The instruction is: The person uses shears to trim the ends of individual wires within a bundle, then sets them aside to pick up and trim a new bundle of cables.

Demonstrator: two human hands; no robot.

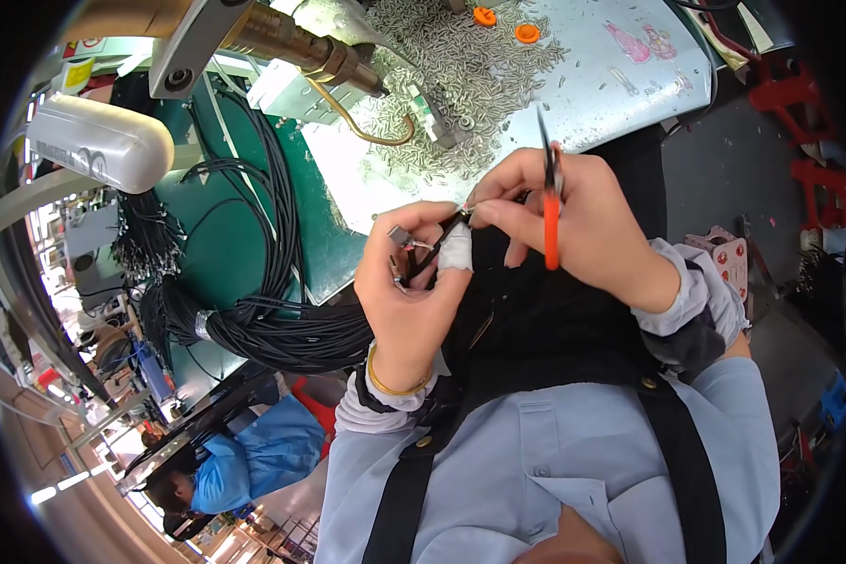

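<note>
My left hand (406, 282) is closed around the end of a black cable (453, 226), and a square metal connector piece (400, 235) shows between its fingers. White tape (456, 248) wraps the left thumb. Close against it, my right hand (587, 211) pinches thumb and forefinger at the cable's stripped tip (467, 208). Tucked in that same hand is a pair of scissors (551, 230) with orange-red handles, its dark pointed blades standing up past the knuckles. Fingers partly cover the cable end, so its finer details are hidden.
Small metal pins (470, 66) lie heaped on the white worktop (620, 103), with two orange rings (527, 34) beside them. A machine nozzle (348, 68) overhangs from the left. Bundled black cables (291, 334) rest on the green mat (183, 216). Another person in blue (263, 451) sits lower left.
</note>
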